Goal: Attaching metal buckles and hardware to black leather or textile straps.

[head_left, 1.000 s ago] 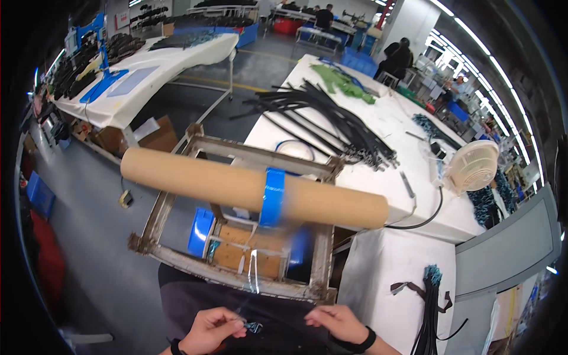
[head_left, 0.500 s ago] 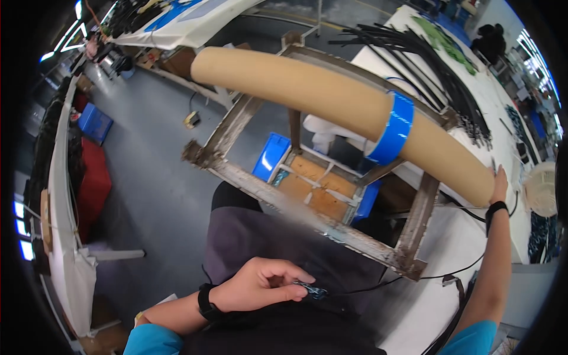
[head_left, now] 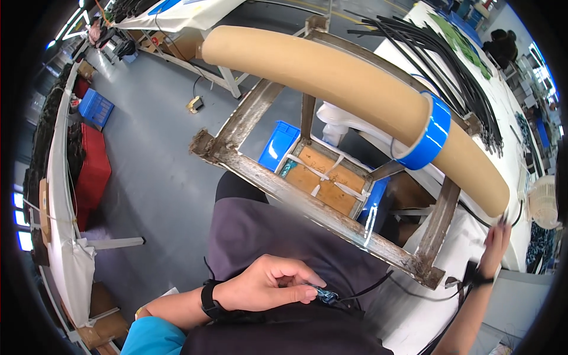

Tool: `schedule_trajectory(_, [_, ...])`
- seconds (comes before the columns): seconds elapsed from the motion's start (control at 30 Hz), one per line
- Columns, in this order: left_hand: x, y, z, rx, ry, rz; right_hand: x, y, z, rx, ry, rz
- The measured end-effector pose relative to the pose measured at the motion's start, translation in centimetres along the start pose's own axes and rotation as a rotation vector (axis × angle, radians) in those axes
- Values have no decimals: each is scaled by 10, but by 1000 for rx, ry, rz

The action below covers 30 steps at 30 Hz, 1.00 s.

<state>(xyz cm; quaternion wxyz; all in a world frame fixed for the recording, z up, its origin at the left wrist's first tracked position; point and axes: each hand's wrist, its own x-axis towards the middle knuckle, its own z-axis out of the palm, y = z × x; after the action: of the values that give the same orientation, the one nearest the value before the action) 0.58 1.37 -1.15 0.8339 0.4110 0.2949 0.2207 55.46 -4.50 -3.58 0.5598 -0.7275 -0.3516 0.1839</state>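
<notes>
left hand [head_left: 266, 290] still pinches the black cable [head_left: 361, 290] end; right hand [head_left: 496, 239], fingers spread and holding nothing, has risen to the far-right cardboard tube [head_left: 355, 94].

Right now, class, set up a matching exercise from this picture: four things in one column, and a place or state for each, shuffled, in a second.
Things:
1. left hand
2. right hand
3. blue tape roll
4. red crate

Places or states:
A. slipped around the cardboard tube
B. standing on the grey floor, far left
C. pinching the end of a thin black cable over the lap
D. reaching up by the tube's right end

Pairs: 1-C, 2-D, 3-A, 4-B
</notes>
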Motion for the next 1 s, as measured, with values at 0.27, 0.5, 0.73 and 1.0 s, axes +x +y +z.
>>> schedule_trajectory(0.27, [-1,6,0,110,-43,1,-202,-133,128,-58,-634,157])
schedule_trajectory(0.5, [-1,3,9,100,-73,-50,-194,-144,175,-44,-1198,23])
schedule_trajectory(0.73, [-10,-2,14,106,-32,9,-198,-149,188,17,-1261,104])
schedule_trajectory(1.0, [-7,-3,13,139,-62,-73,-203,-154,203,90,-1239,-32])
